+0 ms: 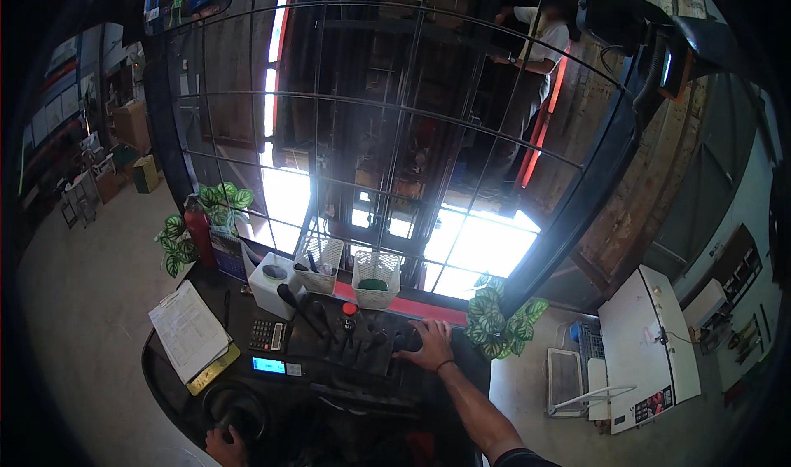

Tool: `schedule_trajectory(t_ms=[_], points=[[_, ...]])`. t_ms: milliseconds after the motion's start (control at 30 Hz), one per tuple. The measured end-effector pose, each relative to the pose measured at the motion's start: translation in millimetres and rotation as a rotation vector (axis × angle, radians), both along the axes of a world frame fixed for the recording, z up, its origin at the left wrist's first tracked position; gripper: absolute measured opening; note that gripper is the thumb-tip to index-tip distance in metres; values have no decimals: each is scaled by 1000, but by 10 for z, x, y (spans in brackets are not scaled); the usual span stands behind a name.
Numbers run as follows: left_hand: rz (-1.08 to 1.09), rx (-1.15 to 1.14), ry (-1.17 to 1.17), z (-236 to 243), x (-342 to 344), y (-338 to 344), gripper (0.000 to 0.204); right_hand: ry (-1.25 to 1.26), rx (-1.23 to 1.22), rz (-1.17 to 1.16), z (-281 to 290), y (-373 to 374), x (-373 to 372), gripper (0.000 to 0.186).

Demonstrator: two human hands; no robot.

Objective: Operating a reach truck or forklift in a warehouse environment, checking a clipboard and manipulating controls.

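In the lower left, my left hand (227,448) is closed around the dark knob of the black steering wheel (235,389). The knob is mostly hidden by my fingers. My right hand (428,347) rests on the black dashboard, just right of a group of black control levers (350,347). Its thumb and fingers are spread, and I see nothing held in them. A red-capped item (349,310) stands behind the levers. Left of the levers are a calculator (269,335) and a small lit blue display (269,366).
Beyond a black bar grille (401,105), a person (540,55) stands inside a dark, wood-walled space. White baskets (376,279), a white box (273,286), a clipboard with papers (191,335), a red bottle (198,230) and leafy plants (500,319) line the dashboard. A white cabinet (647,343) stands right.
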State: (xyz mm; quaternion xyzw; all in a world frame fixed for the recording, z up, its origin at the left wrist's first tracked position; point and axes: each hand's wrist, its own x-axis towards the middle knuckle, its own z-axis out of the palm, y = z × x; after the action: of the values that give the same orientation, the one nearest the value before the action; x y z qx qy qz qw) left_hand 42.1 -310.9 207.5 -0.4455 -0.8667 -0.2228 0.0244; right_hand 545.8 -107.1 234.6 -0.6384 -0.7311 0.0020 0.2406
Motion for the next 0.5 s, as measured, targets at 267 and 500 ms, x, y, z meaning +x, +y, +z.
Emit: schedule_trajectory(t_ms=[267,500], points=[[-275,307,-200,308,559,908,56,29,4,-13,-2,30,103,96],[-743,653,-168,1505,1494,1995,73,52,0,-20,-17,-12,197,94]])
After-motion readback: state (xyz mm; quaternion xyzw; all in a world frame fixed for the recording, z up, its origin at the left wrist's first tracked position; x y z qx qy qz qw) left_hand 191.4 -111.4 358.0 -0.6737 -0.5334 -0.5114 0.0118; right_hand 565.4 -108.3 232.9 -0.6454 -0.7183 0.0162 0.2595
